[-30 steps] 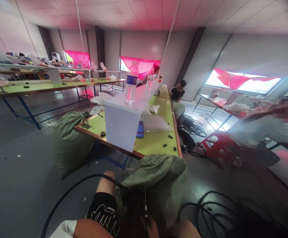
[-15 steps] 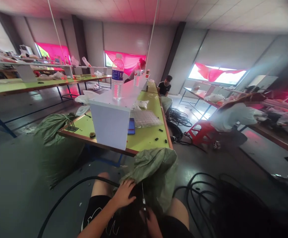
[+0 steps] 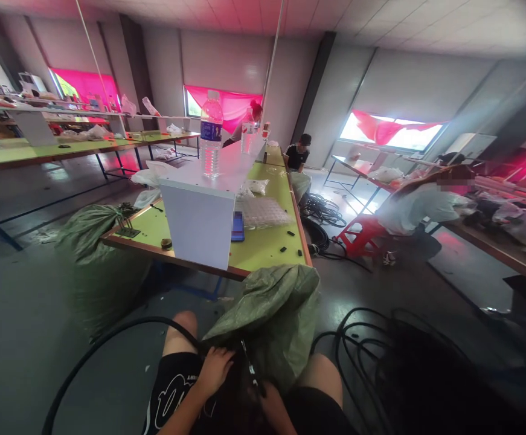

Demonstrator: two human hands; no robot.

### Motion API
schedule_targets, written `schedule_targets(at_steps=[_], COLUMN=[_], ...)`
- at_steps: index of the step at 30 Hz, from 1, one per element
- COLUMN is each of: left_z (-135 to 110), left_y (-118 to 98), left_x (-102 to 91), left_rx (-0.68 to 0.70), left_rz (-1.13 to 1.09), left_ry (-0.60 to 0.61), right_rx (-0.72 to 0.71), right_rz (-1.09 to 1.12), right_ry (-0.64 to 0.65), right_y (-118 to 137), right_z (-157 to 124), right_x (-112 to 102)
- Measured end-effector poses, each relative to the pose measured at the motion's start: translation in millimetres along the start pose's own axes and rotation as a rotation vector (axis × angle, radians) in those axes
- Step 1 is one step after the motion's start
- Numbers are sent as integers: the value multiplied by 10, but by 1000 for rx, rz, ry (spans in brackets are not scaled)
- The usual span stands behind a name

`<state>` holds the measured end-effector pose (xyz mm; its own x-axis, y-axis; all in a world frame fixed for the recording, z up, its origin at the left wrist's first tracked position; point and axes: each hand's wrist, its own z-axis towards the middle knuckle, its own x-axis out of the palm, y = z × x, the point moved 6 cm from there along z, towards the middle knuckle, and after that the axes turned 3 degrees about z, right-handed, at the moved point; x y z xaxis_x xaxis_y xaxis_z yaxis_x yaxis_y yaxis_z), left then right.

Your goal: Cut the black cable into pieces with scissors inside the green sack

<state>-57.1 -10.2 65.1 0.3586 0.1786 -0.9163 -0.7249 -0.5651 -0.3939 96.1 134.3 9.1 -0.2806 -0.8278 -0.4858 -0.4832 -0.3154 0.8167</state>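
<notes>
At the bottom centre of the frame the left hand (image 3: pixel 215 370) closes its fingers on a smooth, thick black cable (image 3: pixel 109 338) looping over the lap, against a crumpled green woven sack (image 3: pixel 276 308), while the right hand (image 3: pixel 274 411) pinches thin metal scissors (image 3: pixel 250 365) (shorts lettering unreadable).

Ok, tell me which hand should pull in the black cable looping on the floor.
Probably the left hand: it rests where the black cable ends, while the right hand holds a thin tool.
</notes>
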Motion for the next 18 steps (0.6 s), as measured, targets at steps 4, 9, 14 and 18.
schedule_targets(at_steps=[4,9,14,18], left_z=[29,11,17,25], left_y=[-44,-162,-204,-160], left_x=[-12,-54,-86,-62], left_rx=[2,31,86,80], left_rz=[-46,-54,-57,-42], left_ry=[-20,-2,-32,-42], right_rx=[-57,-87,-93,-101], right_rz=[20,10,-76,-105], right_ry=[14,39,59,23], right_y=[43,163,229,219], right_z=[-19,-94,-150,-114], right_x=[-37,-78,-74,-83])
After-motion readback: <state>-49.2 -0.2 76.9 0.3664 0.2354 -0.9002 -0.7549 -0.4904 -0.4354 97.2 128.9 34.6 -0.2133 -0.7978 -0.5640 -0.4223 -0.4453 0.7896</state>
